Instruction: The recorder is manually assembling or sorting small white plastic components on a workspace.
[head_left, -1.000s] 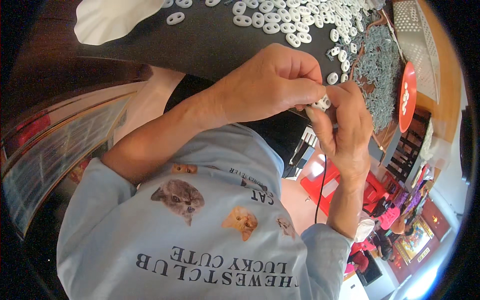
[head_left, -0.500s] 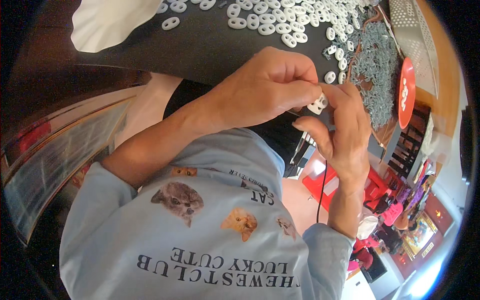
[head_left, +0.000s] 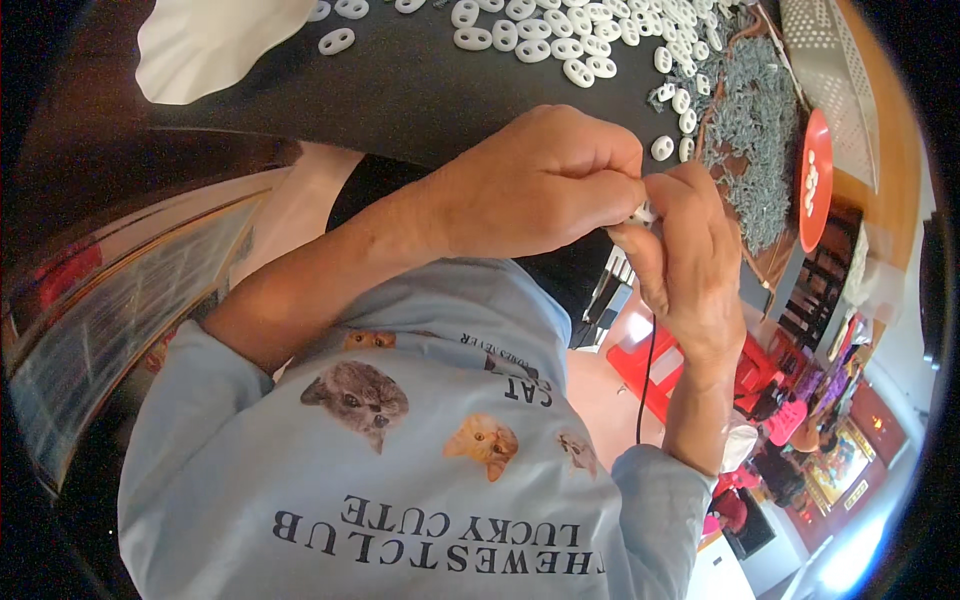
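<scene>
My left hand [head_left: 550, 185] is closed, thumb and forefinger pressed together. It meets my right hand [head_left: 690, 250] in front of the table edge. Between them shows a sliver of a white two-hole cord stopper [head_left: 644, 213], gripped by the right thumb and fingers. What the left fingertips pinch against it is hidden. Many more oval white cord stoppers [head_left: 535, 50] lie loose on the dark tabletop [head_left: 400, 80] beyond my hands. Right of them spreads a heap of small grey-blue pieces [head_left: 755, 130], too tangled to make out singly.
A white wavy-edged dish [head_left: 205, 50] stands at the far left. At the right are a red plate [head_left: 815, 180] with small white pieces and a white perforated basket [head_left: 825, 60]. A black cable [head_left: 645, 390] hangs near my right forearm.
My right thumb has closed up toward the fingers, and both hands have drawn together. The cord stopper, plainly visible before, is now mostly covered.
</scene>
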